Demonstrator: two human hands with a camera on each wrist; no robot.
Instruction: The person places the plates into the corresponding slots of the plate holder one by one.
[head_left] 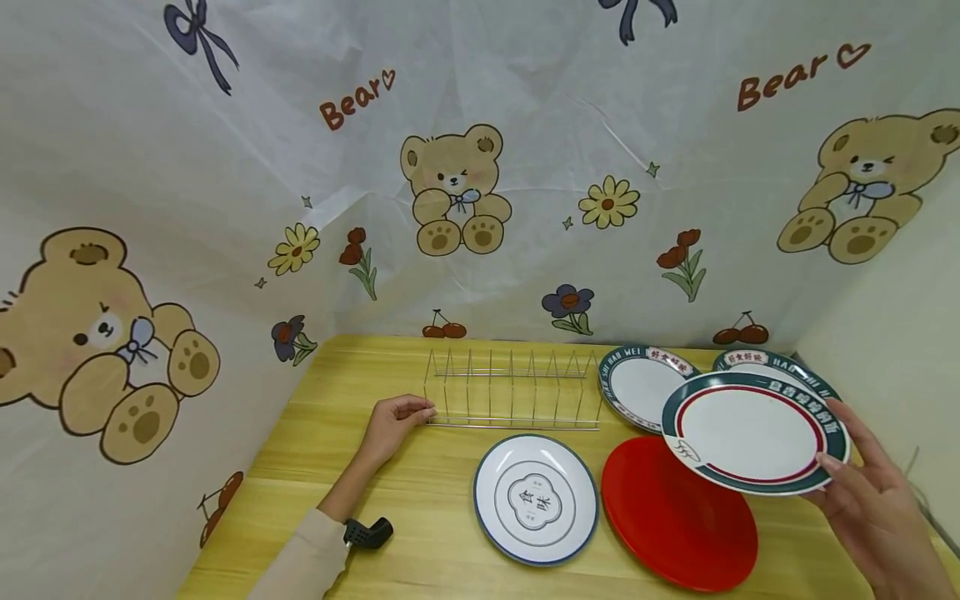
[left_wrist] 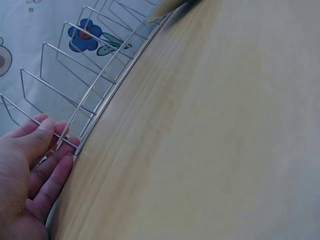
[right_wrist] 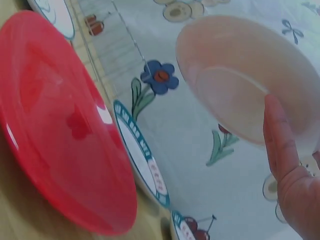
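Observation:
My right hand [head_left: 873,492] grips the right rim of an oval white plate [head_left: 750,433] with a green border and a red ring, lifted above the table. In the right wrist view the fingers press against that plate's pale underside [right_wrist: 235,85]. At the table's back, a wire dish rack [head_left: 513,425] stands with no plate in it. My left hand [head_left: 397,425] holds the rack's left front corner, thumb and fingers pinching the wire in the left wrist view. Below the raised plate lies a red plate [head_left: 667,525]. Left of it sits a round white plate [head_left: 536,533] with a blue rim.
Two green-bordered plates lie at the back right: one plate [head_left: 645,387] beside the rack, the other plate [head_left: 776,364] partly hidden behind the raised one. A bear-print cloth [head_left: 517,292] hangs behind the wooden table [head_left: 427,517]. A black device [head_left: 367,533] sits on my left wrist.

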